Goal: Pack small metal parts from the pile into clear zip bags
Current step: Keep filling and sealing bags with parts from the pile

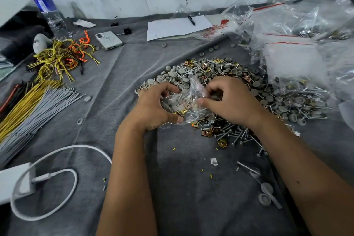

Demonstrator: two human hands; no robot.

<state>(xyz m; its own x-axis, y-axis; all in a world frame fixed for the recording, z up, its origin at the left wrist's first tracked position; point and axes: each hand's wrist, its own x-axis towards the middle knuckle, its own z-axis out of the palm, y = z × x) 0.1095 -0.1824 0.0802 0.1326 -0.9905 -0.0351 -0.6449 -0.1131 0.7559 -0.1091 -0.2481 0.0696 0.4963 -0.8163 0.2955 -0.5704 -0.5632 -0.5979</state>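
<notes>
The left hand [153, 107] grips the lower left of a small clear bag [186, 101], fingers curled over its top edge and thumb under its bottom corner; the right hand [228, 99] pinches the bag's upper right side, thumb pressed against the plastic. The bag is held between them just above the near edge of the pile [229, 90], its long axis running from lower left to upper right, with the mouth end (crumpled, hard to read) pointing up and away. Inside it lie screws, grey caps and a brass clip, gathered at the lower end. The pile spreads over a grey cloth [172, 188]. Filled bags [298, 74] are heaped to the right. Wire bundles [28, 105] lie well to the left, with a phone [109, 40] and a bottle [49, 9] behind, and a white cable [57, 178] near left
</notes>
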